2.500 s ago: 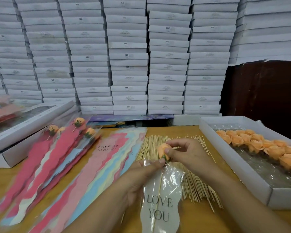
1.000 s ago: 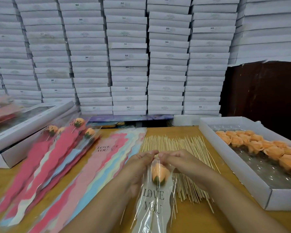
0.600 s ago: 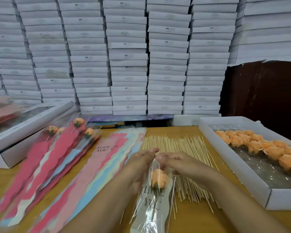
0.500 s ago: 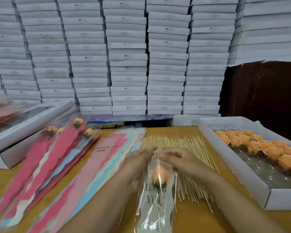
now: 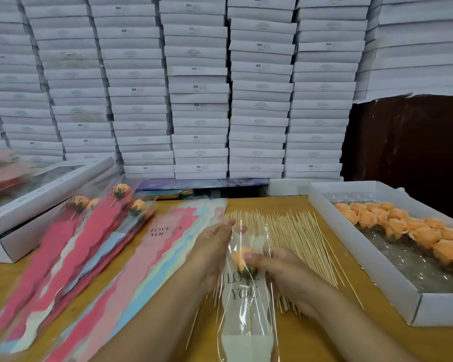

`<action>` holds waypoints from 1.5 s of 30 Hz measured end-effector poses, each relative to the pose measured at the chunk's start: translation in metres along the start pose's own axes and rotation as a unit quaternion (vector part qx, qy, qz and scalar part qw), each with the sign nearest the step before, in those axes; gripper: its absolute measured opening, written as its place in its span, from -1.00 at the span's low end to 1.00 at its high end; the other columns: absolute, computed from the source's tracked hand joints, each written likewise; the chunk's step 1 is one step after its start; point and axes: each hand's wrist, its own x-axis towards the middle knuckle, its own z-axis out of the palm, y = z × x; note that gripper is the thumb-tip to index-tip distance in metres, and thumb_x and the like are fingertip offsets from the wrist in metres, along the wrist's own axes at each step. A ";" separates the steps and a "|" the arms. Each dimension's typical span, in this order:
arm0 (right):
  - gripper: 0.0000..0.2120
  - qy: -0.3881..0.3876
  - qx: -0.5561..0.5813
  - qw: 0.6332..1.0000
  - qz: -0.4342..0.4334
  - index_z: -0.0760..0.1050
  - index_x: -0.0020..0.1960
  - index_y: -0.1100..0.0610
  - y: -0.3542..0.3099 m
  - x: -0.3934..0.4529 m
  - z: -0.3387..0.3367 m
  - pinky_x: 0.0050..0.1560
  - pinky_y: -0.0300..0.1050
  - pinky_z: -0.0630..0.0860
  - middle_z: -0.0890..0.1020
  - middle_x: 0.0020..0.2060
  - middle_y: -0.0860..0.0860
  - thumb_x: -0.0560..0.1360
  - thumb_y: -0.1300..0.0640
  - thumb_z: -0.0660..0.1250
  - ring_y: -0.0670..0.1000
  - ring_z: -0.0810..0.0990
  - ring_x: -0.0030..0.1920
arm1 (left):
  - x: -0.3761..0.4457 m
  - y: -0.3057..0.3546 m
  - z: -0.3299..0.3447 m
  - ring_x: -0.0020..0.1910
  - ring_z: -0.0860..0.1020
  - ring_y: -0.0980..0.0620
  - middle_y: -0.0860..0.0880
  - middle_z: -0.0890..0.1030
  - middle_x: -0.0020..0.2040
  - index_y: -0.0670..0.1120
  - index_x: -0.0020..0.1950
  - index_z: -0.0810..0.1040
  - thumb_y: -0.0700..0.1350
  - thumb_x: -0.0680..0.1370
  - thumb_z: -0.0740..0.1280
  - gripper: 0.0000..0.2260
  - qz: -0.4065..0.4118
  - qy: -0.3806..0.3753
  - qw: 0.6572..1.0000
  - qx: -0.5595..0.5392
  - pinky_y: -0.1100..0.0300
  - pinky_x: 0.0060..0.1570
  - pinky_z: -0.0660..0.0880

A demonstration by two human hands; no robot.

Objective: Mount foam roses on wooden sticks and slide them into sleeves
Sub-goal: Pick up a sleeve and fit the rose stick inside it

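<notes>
A: From the head camera, what do we have in hand?

B: We hold a clear plastic sleeve printed "LOVE YOU" [image 5: 243, 291] over the yellow wooden table [image 5: 324, 333]. Inside it sits a peach foam rose on a thin wooden stick [image 5: 239, 257]. Our left hand [image 5: 215, 254] is curled around the sleeve's left edge near its top, fingers closed on the film. Our right hand [image 5: 285, 275] pinches the rose through the plastic, thumb on the bloom.

A: And the lower end of the sleeve?

B: It reaches toward us, close to the table's near edge, and runs out of the bottom of the picture.

A: What borders us on the right?

B: A loose spread of bare wooden sticks [image 5: 296, 241] lies just under and beyond our right hand. Past a narrow strip of bare table comes the long wall of a white cardboard tray [image 5: 361, 265] holding a row of unmounted peach foam roses [image 5: 403, 226].

A: On the left?

B: A fan of empty pink, blue and cream wavy-edged sleeves [image 5: 131, 270] touches the sticks' left margin. Farther left lies a pile of finished sleeved roses [image 5: 107, 212], which leans against flat white window boxes [image 5: 45, 194] at the table's left edge.

A: Any open room?

B: Mostly the bare wood near us, either side of our forearms. Behind, a wall of stacked white boxes [image 5: 199, 87] closes the far edge.
</notes>
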 end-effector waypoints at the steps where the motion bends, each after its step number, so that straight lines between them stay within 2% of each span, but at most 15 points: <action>1: -0.84 0.009 0.003 1.000 -0.006 0.69 -0.02 0.09 0.001 0.001 -0.001 -0.19 -0.11 0.62 0.73 -0.07 0.17 0.50 0.01 0.46 0.14 0.73 -0.11 | -0.001 -0.001 -0.002 0.18 0.63 -0.20 -0.14 0.70 0.13 -0.13 0.24 0.60 0.02 0.67 0.27 -0.71 -0.010 -0.003 1.000 0.021 -0.17 0.29 0.51; 3: -0.85 0.021 0.002 1.000 -0.020 0.70 -0.04 0.02 0.001 0.003 -0.004 -0.13 -0.07 0.63 0.74 -0.07 0.16 0.49 -0.04 0.46 0.16 0.73 -0.08 | -0.005 -0.005 -0.006 0.15 0.64 -0.27 -0.22 0.69 0.13 -0.17 0.27 0.58 0.09 0.62 0.33 -0.62 -0.037 -0.037 0.998 0.044 -0.23 0.27 0.52; 5: -0.83 0.031 -0.003 0.999 -0.037 0.70 -0.02 -0.02 0.002 0.004 -0.006 -0.08 -0.04 0.63 0.74 -0.07 0.12 0.48 -0.09 0.45 0.14 0.73 -0.06 | -0.010 -0.008 -0.012 0.07 0.68 -0.23 -0.22 0.71 0.08 -0.17 0.27 0.58 0.07 0.58 0.40 -0.61 -0.059 -0.079 0.993 0.061 -0.15 0.15 0.60; 10: -0.71 0.072 0.004 0.996 -0.051 0.66 0.05 0.08 0.005 0.008 -0.011 -0.05 0.00 0.62 0.74 -0.09 0.10 0.46 -0.10 0.45 0.12 0.73 -0.07 | -0.019 -0.016 -0.020 -0.02 0.70 -0.18 -0.23 0.71 0.07 -0.18 0.20 0.60 0.03 0.47 0.52 -0.59 -0.104 -0.139 0.979 0.108 0.00 -0.07 0.65; 14: -0.69 0.089 -0.003 0.994 -0.055 0.64 0.11 0.10 0.007 0.012 -0.012 0.11 0.11 0.61 0.74 -0.04 0.07 0.49 -0.08 0.44 0.11 0.72 -0.02 | -0.021 -0.020 -0.024 0.07 0.69 -0.18 -0.22 0.71 0.08 -0.22 0.24 0.58 -0.11 0.42 0.59 -0.54 -0.125 -0.159 0.970 0.136 -0.09 0.16 0.60; 19: -0.61 0.064 0.017 0.997 -0.027 0.59 0.19 0.11 0.007 0.009 -0.010 0.16 0.17 0.60 0.73 0.00 0.09 0.45 -0.06 0.49 0.14 0.72 0.01 | -0.021 -0.022 -0.020 0.01 0.70 -0.21 -0.24 0.71 0.05 -0.22 0.20 0.57 -0.15 0.33 0.65 -0.49 -0.092 -0.107 0.979 0.146 -0.11 0.09 0.62; 23: -0.60 -0.013 0.007 1.000 0.019 0.59 0.19 0.14 0.011 -0.001 -0.005 0.03 0.04 0.65 0.73 0.02 0.12 0.44 -0.04 0.52 0.14 0.72 0.02 | -0.019 -0.016 -0.017 -0.09 0.72 -0.17 -0.18 0.74 -0.07 -0.19 0.13 0.63 -0.20 0.41 0.58 -0.67 -0.051 -0.068 0.991 0.104 0.03 -0.11 0.66; 26: -0.69 -0.049 -0.014 0.998 0.035 0.67 -0.01 0.18 0.016 -0.006 0.000 -0.21 -0.11 0.60 0.73 -0.07 0.17 0.39 -0.02 0.54 0.09 0.70 -0.14 | -0.019 -0.011 -0.017 -0.05 0.71 -0.22 -0.21 0.73 -0.04 -0.25 0.16 0.62 -0.23 0.45 0.53 -0.69 -0.041 -0.052 0.994 0.081 -0.06 -0.01 0.66; 29: -0.86 -0.032 -0.018 0.999 0.035 0.68 -0.20 0.08 0.020 -0.007 0.004 -0.22 -0.07 0.54 0.71 -0.12 0.26 0.44 0.02 0.52 0.14 0.66 -0.18 | -0.022 -0.010 -0.019 0.02 0.69 -0.26 -0.22 0.72 0.01 -0.24 0.23 0.59 -0.16 0.51 0.50 -0.67 -0.043 -0.052 0.994 0.085 -0.14 0.09 0.63; 31: -0.81 0.004 -0.030 0.999 0.022 0.61 -0.28 0.06 0.021 -0.005 0.005 -0.22 -0.06 0.51 0.70 -0.19 0.26 0.44 0.01 0.53 0.11 0.64 -0.23 | -0.026 -0.012 -0.021 -0.11 0.72 -0.18 -0.17 0.73 -0.05 -0.20 0.24 0.57 -0.06 0.52 0.49 -0.64 -0.058 -0.060 0.991 0.103 -0.04 -0.12 0.67; 33: -0.72 0.052 -0.031 0.998 0.005 0.54 -0.18 0.18 0.021 -0.003 0.003 -0.21 -0.02 0.50 0.68 -0.17 0.31 0.43 0.00 0.55 0.14 0.64 -0.24 | -0.033 -0.014 -0.024 -0.34 0.68 0.01 -0.08 0.73 -0.21 -0.18 0.19 0.57 -0.03 0.52 0.50 -0.66 -0.098 -0.084 0.984 0.119 0.18 -0.40 0.58; 35: -0.70 0.078 -0.020 0.997 -0.006 0.58 -0.18 0.27 0.019 -0.001 0.000 -0.19 0.09 0.59 0.71 -0.18 0.25 0.45 0.02 0.52 0.18 0.69 -0.24 | -0.038 -0.018 -0.026 -0.25 0.71 0.01 -0.11 0.74 -0.13 -0.18 0.16 0.59 -0.11 0.52 0.50 -0.73 -0.145 -0.130 0.971 0.135 0.17 -0.34 0.61; 38: -0.68 0.097 -0.013 0.995 -0.004 0.63 -0.05 0.33 0.016 -0.001 -0.002 0.02 0.30 0.61 0.72 -0.13 0.24 0.49 0.03 0.48 0.30 0.71 -0.09 | -0.043 -0.024 -0.028 -0.13 0.73 -0.04 -0.16 0.74 -0.05 -0.19 0.10 0.65 -0.24 0.49 0.51 -0.79 -0.156 -0.157 0.959 0.176 0.16 -0.29 0.63; 42: -0.75 0.074 0.003 0.997 0.001 0.66 0.01 0.24 0.016 -0.002 -0.002 0.09 0.31 0.57 0.73 -0.07 0.22 0.49 0.05 0.48 0.31 0.69 -0.02 | -0.046 -0.023 -0.026 -0.32 0.70 0.03 -0.13 0.73 -0.19 -0.23 0.03 0.64 -0.30 0.47 0.51 -0.84 -0.132 -0.135 0.969 0.159 0.26 -0.42 0.56; 45: -0.75 0.048 0.009 0.999 0.003 0.65 0.05 0.22 0.019 -0.003 -0.002 0.07 0.18 0.60 0.73 -0.05 0.19 0.44 0.12 0.53 0.25 0.71 -0.02 | -0.048 -0.021 -0.026 -0.48 0.62 0.07 -0.08 0.68 -0.35 -0.19 -0.10 0.59 -0.34 0.47 0.50 -0.87 -0.126 -0.120 0.976 0.134 0.31 -0.56 0.46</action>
